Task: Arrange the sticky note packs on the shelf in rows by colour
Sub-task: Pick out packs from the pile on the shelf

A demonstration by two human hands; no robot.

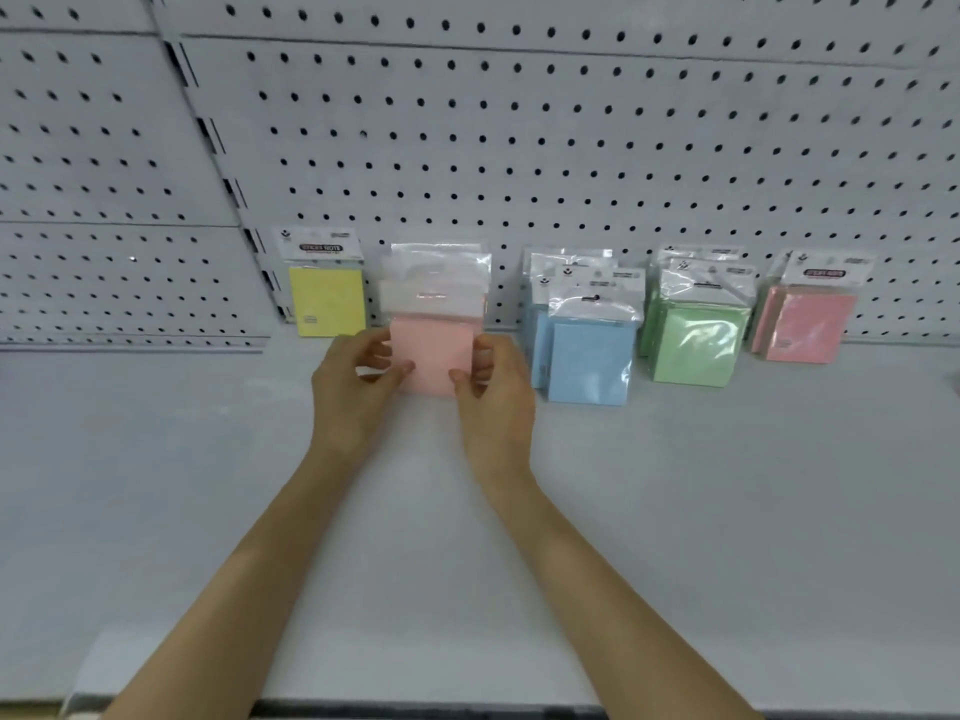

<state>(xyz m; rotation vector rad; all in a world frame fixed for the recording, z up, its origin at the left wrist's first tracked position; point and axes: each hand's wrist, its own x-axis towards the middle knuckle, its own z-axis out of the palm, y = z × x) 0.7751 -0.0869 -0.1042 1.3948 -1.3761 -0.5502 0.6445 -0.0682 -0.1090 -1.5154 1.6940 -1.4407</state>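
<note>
A pink sticky note pack [432,350] in a clear wrapper stands upright on the white shelf [467,537], its plain back towards me. My left hand [353,392] grips its left edge and my right hand [493,392] grips its right edge. A yellow pack [326,298] leans against the back wall just to the left. To the right stand a row of blue packs [589,356], then a row of green packs [698,345], then pink packs [808,324] at the far right.
A white pegboard wall [571,148] rises behind the packs, with a slotted upright [228,163] at the left. The shelf's front edge [415,706] runs along the bottom of the view.
</note>
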